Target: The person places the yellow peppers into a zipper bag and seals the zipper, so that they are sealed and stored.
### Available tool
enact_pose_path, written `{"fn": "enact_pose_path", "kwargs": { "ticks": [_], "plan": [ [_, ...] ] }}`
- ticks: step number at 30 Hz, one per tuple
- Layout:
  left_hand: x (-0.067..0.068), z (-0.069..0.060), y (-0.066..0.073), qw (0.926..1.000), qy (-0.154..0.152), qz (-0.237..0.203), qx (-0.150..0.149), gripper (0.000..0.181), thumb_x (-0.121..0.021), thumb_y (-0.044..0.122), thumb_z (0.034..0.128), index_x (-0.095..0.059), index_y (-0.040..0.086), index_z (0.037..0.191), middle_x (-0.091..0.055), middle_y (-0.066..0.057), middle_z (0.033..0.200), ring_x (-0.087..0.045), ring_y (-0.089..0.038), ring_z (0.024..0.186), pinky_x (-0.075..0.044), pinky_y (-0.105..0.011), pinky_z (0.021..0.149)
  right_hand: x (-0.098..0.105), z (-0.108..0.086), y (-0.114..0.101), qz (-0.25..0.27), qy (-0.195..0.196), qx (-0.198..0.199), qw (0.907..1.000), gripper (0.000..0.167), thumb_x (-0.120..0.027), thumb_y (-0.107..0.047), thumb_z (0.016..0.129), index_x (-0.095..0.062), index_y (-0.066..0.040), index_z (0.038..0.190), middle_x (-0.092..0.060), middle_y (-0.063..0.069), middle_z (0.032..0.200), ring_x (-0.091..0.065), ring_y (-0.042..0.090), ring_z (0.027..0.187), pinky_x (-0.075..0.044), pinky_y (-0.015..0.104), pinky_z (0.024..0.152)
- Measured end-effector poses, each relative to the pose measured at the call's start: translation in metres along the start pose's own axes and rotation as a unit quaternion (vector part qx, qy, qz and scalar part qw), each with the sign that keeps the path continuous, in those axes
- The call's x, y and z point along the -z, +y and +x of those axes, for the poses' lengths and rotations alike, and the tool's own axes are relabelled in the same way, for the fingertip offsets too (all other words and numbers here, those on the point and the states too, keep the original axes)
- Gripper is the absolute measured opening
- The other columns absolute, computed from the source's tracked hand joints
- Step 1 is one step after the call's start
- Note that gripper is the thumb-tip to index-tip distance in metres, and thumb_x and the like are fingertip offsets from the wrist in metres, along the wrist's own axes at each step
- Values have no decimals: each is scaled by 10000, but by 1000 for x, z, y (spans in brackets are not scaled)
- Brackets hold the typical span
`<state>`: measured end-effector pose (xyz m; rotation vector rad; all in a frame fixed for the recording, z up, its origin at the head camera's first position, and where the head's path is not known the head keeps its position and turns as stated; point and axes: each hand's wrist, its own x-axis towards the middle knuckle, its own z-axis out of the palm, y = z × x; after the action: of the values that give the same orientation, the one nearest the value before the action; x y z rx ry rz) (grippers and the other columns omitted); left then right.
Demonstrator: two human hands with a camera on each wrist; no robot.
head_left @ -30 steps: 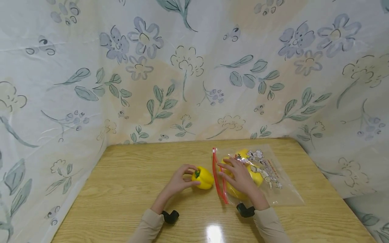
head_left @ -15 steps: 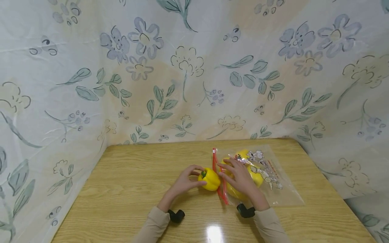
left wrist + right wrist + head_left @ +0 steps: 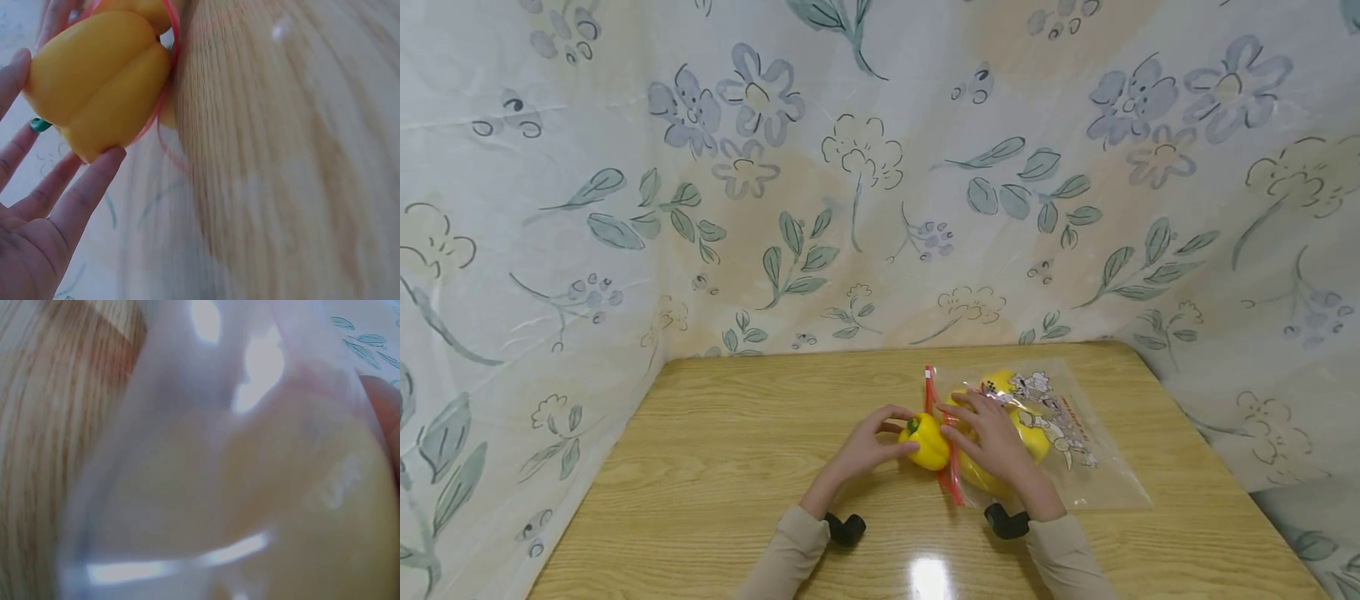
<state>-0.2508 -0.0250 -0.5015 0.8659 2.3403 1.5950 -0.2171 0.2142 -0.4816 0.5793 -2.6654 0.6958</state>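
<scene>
In the head view my left hand point(image 3: 867, 446) holds a yellow bell pepper point(image 3: 931, 443) at the red-edged mouth of a clear plastic bag point(image 3: 1101, 467). The left wrist view shows the fingers point(image 3: 94, 181) and thumb on either side of this pepper point(image 3: 100, 75), its green stem point(image 3: 40, 125) towards the palm. My right hand point(image 3: 996, 437) lies over the bag, its fingers gripping the upper lip beside the red strip. Several yellow peppers point(image 3: 1032, 435) are inside. The right wrist view has blurred plastic point(image 3: 175, 475) over yellow shapes; how the fingertips hold the lip is hidden.
The bag lies on a wood-grain table point(image 3: 737, 433), right of the middle. Behind the table and at both sides hangs a flower-patterned cloth point(image 3: 865, 275). Each wrist carries a black device, the left one point(image 3: 846, 530) and the right one point(image 3: 1004, 521).
My left hand and the pepper have moved right, from beside the bag to its red edge. The right hand and the peppers in the bag have barely moved.
</scene>
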Motion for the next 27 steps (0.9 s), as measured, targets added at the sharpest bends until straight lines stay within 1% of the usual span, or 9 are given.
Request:
{"fn": "enact_pose_path", "kwargs": {
  "ticks": [3,7,10,13,15,16,19,23,27],
  "plan": [
    [-3,2,0,10000,-3,70,-11,424,-674,333,846,-535,227,1233,-543,9,1256,-571,-217,1085,-488,-367,911,0,-1,1,-19,14,26,10000,383,-562,-446,896,-610,-265,1230,-520,66,1315,-358,345,1304,-250,577,1062],
    [-5,2,3,10000,30,32,48,461,-635,275,884,-494,134,1300,-516,-50,1304,-558,-270,1122,-483,-381,921,-1,-2,2,-29,60,107,9999,372,-569,-430,897,-615,-258,1224,-526,77,1305,-366,351,1297,-254,581,1058],
    [-6,0,13,9998,6,-163,81,475,-615,229,901,-464,68,1321,-488,-117,1331,-531,-328,1155,-484,-382,922,-1,-3,3,-26,95,145,9998,364,-570,-424,898,-618,-258,1219,-533,81,1297,-372,351,1293,-258,583,1055],
    [-4,-4,24,9990,-122,-427,79,474,-596,186,912,-437,25,1330,-452,-169,1352,-488,-363,1197,-470,-381,946,-1,-4,3,-18,117,163,9998,360,-573,-421,897,-621,-259,1215,-538,85,1290,-379,350,1287,-265,582,1052],
    [-4,-5,25,9979,-243,-598,36,472,-581,156,920,-418,9,1338,-427,-185,1365,-454,-373,1228,-447,-386,977,-1,-4,3,-6,124,176,9998,358,-577,-417,896,-623,-257,1213,-541,87,1285,-382,350,1284,-269,582,1049],
    [-4,-5,25,9971,-303,-694,-2,474,-573,133,922,-404,-6,1343,-415,-193,1371,-436,-380,1243,-436,-385,989,-1,-4,3,4,128,178,9998,358,-579,-414,895,-623,-255,1213,-541,88,1285,-383,350,1283,-270,581,1049],
    [-7,-2,8,9953,-381,-886,-79,468,-571,117,921,-398,45,1350,-401,-153,1380,-411,-348,1274,-416,-354,1012,0,-5,3,18,138,198,9997,357,-585,-404,894,-624,-250,1214,-541,90,1284,-384,351,1282,-270,581,1047],
    [-13,4,-11,9957,-311,-868,-67,472,-592,168,914,-404,126,1345,-405,-81,1376,-426,-271,1275,-403,-324,1024,-1,-5,4,40,153,223,9996,360,-584,-402,895,-621,-246,1218,-537,89,1293,-378,349,1286,-267,585,1047],
    [-15,6,-11,9964,-236,-807,-119,458,-594,207,914,-420,112,1327,-425,-88,1356,-442,-264,1260,-379,-364,1046,-1,-5,5,29,167,225,9996,368,-576,-417,897,-618,-252,1222,-533,83,1302,-377,341,1287,-266,588,1047]
  ]
}}
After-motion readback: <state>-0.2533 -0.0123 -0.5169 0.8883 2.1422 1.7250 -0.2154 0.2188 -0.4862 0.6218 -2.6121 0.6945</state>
